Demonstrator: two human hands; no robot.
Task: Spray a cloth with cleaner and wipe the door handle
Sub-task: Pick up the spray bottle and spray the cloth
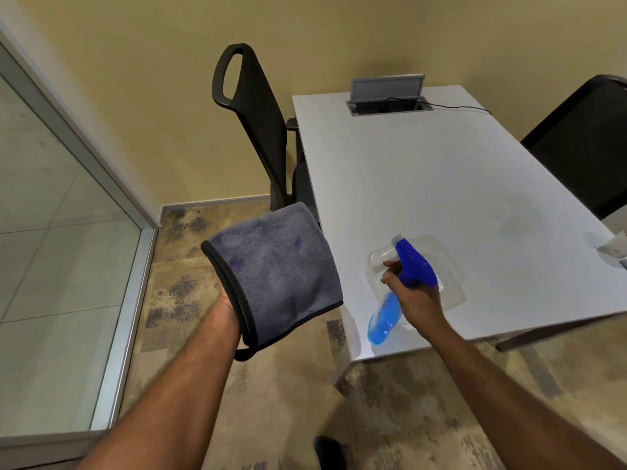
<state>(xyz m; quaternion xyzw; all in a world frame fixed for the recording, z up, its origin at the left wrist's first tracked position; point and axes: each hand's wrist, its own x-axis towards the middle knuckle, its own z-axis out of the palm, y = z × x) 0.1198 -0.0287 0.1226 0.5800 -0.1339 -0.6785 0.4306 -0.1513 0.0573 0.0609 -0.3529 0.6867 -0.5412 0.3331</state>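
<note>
While the left hand [225,301] holds the grey cloth [274,276] out over the floor just off the table's [441,164] near left corner, I read this as the spray step: cloth presented, cleaner aimed or about to be.

The cloth lies draped over the left hand with its flat face up. The fingers are hidden under it, so I cannot tell whether they pinch it or lie flat. The left forearm is stretched forward, wrist raised.

The right hand [415,301] is wrapped round the neck of the spray bottle [412,262], with one finger forward at the trigger. The bottle is tilted above the table's near left corner, over a clear tray [448,266], blue liquid low, nozzle up and left, roughly toward the cloth.

Next move as I judge it: swing the nozzle square onto the cloth face, close the gap, squeeze. After that the bottle goes down and the cloth goes to the door handle, which is not in view.
</note>
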